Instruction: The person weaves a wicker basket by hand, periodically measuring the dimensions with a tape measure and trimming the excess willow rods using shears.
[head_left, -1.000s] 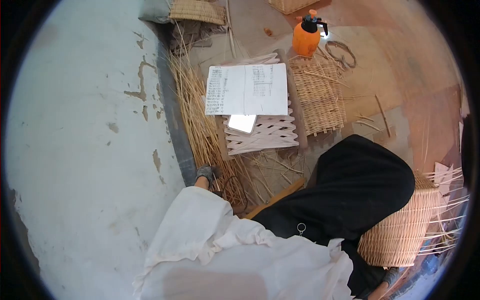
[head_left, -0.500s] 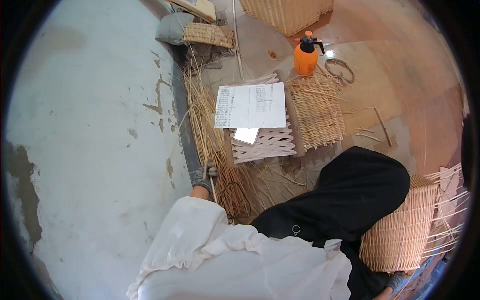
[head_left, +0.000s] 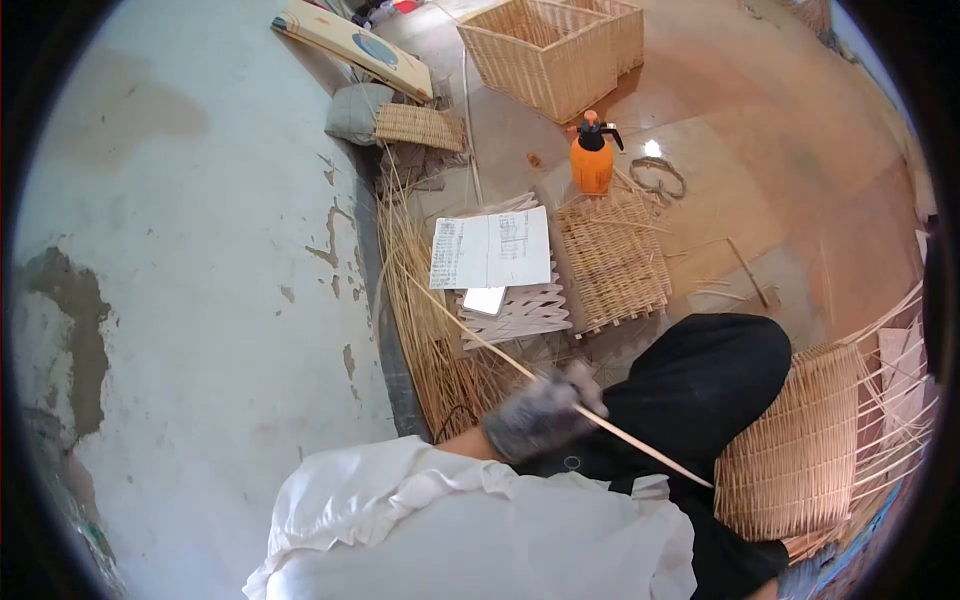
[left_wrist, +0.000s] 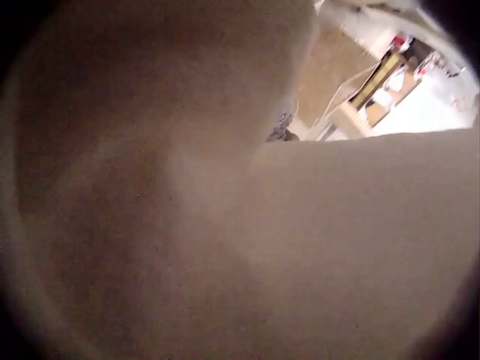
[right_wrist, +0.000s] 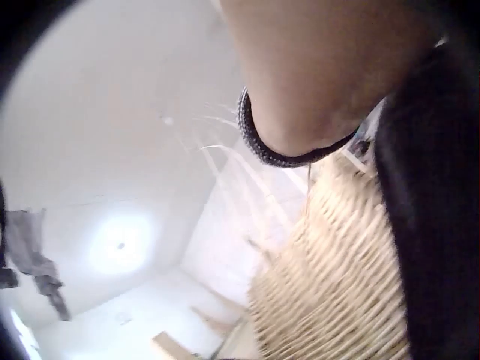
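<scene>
The left hand [head_left: 540,412], in a grey glove, has its fingers curled round a pale cane [head_left: 645,448], which slants from ten to four o'clock across it. From that hand, the bundle of canes [head_left: 415,365] lies at ten o'clock along the wall [head_left: 230,330]; the written sheet [head_left: 490,250], partly over a phone [head_left: 484,301], at eleven; the orange sprayer [head_left: 591,168] just past twelve; the flat woven panel [head_left: 615,262] at one. The larger wicker piece [head_left: 785,445] stands at three, loose stakes fanning rightward, the cane's lower end near its left edge. At four is the right hand [head_left: 803,577], its grip impossible to tell.
</scene>
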